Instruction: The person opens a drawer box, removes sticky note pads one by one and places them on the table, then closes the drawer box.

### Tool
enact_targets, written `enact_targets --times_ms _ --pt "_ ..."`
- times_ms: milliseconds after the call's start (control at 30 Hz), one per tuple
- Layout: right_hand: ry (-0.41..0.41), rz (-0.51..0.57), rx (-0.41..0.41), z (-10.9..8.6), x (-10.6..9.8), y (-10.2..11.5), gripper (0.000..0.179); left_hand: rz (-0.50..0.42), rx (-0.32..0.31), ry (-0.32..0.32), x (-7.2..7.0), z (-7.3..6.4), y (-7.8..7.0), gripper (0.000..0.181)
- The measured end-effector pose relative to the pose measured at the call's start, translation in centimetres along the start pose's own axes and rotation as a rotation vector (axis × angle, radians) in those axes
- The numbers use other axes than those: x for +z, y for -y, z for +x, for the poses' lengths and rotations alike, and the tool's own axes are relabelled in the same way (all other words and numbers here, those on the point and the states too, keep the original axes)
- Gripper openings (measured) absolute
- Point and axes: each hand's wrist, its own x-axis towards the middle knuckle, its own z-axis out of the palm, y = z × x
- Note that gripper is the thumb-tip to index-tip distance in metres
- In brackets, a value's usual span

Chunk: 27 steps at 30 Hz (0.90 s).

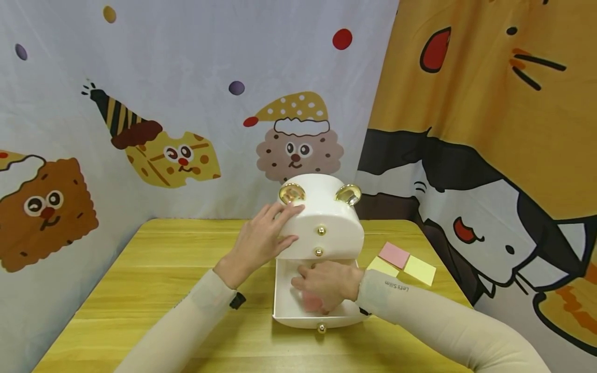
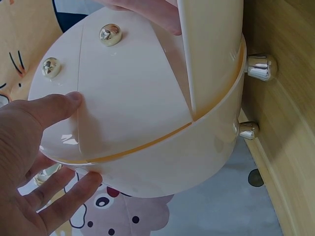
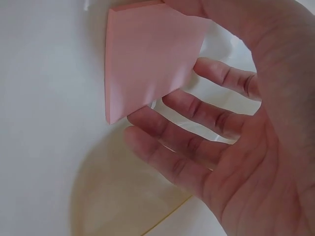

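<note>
A white rounded desktop drawer box (image 1: 322, 199) with gold ears and gold knobs stands on the table. Its bottom drawer (image 1: 285, 305) is pulled out toward me. My left hand (image 1: 258, 241) rests against the box's left side, the thumb on the front face and the other fingers spread along the curved side. Inside the drawer, my right hand (image 1: 328, 284) holds a pink sticky note pad (image 3: 147, 59) by its edge. In the right wrist view, the thumb lies over the pad and the fingertips meet its lower edge.
Right of the box, a pink sticky note pad (image 1: 394, 255) and two yellow ones, a nearer yellow pad (image 1: 420, 270) and a partly covered yellow pad (image 1: 382, 266), lie on the wooden table (image 1: 196, 269). A cartoon-printed curtain (image 1: 196, 62) hangs behind the table.
</note>
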Motion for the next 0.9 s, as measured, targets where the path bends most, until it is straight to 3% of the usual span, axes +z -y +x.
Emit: enact_targets --times_ms 333,567,900 --pt "0.019 0.047 -0.01 -0.1 -0.1 -0.3 0.065 0.002 0.007 -0.004 -0.1 0.0 0.0 0.078" --pt "0.004 0.126 -0.018 -0.1 0.0 -0.8 0.051 -0.004 0.0 0.004 0.0 -0.1 0.2 0.076" --pt "0.019 0.199 -0.013 -0.4 -0.7 -1.2 0.051 -0.009 0.008 -0.005 -0.1 0.0 0.1 0.077"
